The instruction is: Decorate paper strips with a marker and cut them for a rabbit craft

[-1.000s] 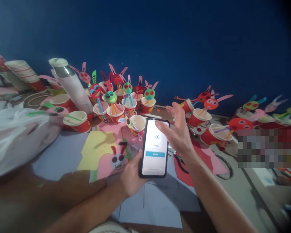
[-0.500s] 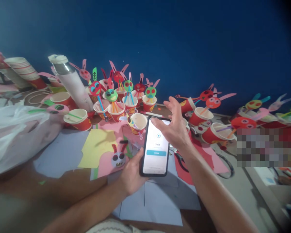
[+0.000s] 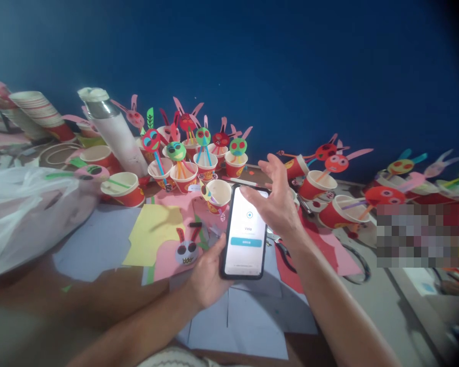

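Observation:
A black-edged smartphone (image 3: 246, 262) is held upright over the table, its lit white screen showing a blue button and the word "Vela". My left hand (image 3: 211, 275) grips its lower left edge, thumb along the side. Over the phone's upper right corner hovers my right hand (image 3: 279, 196), thumb stretched across the top of the screen and fingers apart from it; whether the thumb touches the glass I cannot tell. Left of the phone lies a paper rabbit face (image 3: 186, 252) with dark eyes. Scissors (image 3: 286, 255) lie partly hidden behind my right wrist.
Several red paper cups (image 3: 184, 178) with paper animal faces on straws stand along the blue wall. A white bottle (image 3: 112, 130) leans at the left, near a plastic bag (image 3: 34, 219) and stacked cups (image 3: 42, 114). Yellow paper (image 3: 153, 234) and blue-grey sheets (image 3: 237, 326) cover the table.

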{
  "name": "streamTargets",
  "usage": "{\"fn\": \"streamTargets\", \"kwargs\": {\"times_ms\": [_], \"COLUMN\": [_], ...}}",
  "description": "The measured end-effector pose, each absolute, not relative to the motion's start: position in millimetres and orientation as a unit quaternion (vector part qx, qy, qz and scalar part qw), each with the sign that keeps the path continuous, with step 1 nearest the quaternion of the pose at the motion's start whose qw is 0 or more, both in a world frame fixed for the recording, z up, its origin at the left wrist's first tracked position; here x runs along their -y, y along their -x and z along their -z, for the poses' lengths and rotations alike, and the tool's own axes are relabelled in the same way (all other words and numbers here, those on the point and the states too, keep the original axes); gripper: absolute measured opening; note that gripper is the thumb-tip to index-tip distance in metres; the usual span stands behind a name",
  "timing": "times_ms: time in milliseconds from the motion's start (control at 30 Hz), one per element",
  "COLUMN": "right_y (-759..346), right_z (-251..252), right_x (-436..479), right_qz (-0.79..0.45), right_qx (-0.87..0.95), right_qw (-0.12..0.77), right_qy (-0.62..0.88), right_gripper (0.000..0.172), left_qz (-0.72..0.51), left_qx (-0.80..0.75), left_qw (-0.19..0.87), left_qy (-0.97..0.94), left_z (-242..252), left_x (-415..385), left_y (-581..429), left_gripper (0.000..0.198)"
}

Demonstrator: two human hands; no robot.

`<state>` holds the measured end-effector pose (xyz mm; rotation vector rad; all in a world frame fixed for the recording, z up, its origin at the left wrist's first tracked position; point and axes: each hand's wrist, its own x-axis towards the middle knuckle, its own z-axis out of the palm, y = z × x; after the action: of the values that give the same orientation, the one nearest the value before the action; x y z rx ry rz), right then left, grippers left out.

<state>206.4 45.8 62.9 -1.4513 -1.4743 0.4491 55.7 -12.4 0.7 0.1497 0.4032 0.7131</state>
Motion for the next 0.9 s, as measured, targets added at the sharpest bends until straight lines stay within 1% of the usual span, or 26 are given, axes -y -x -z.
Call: {"fn": "streamTargets", "kwargs": {"times_ms": [200, 333, 467, 567, 633, 700, 800, 900], "right_y": [-205, -203, -204, -207, -211, -217, -225, -227], "right_z": [-61, -57, -55, -56, -55, -53, -45, -34], "right_x": [-47, -49, -50, -45, -39, -29, -11, 9], "right_qz": [-0.185, -0.180, -0.180, -0.186, -0.208, -0.252, -0.329, -0.398], "right_qx": [0.609, 0.614, 0.614, 0.613, 0.603, 0.581, 0.535, 0.490], "right_qw": [0.495, 0.497, 0.496, 0.510, 0.532, 0.555, 0.572, 0.581], "right_qy": [0.592, 0.586, 0.587, 0.574, 0.556, 0.540, 0.528, 0.514], "right_gripper": [0.082, 0.081, 0.083, 0.081, 0.075, 0.066, 0.052, 0.047], "left_qz": [-0.356, -0.331, -0.336, -0.334, -0.346, -0.360, -0.354, -0.354], "left_qx": [-0.198, -0.205, -0.227, -0.233, -0.226, -0.216, -0.210, -0.213], "left_qw": [0.908, 0.918, 0.911, 0.911, 0.908, 0.905, 0.908, 0.907], "left_qy": [-0.097, -0.079, -0.071, -0.068, -0.069, -0.072, -0.077, -0.080], "left_z": [5, 4, 1, 0, -1, -3, -3, 2], "left_x": [13, 13, 13, 13, 12, 11, 10, 10], "left_y": [-53, -55, -56, -54, -52, -52, -51, -51], "left_gripper": [0.030, 0.040, 0.040, 0.040, 0.035, 0.032, 0.034, 0.036]}}
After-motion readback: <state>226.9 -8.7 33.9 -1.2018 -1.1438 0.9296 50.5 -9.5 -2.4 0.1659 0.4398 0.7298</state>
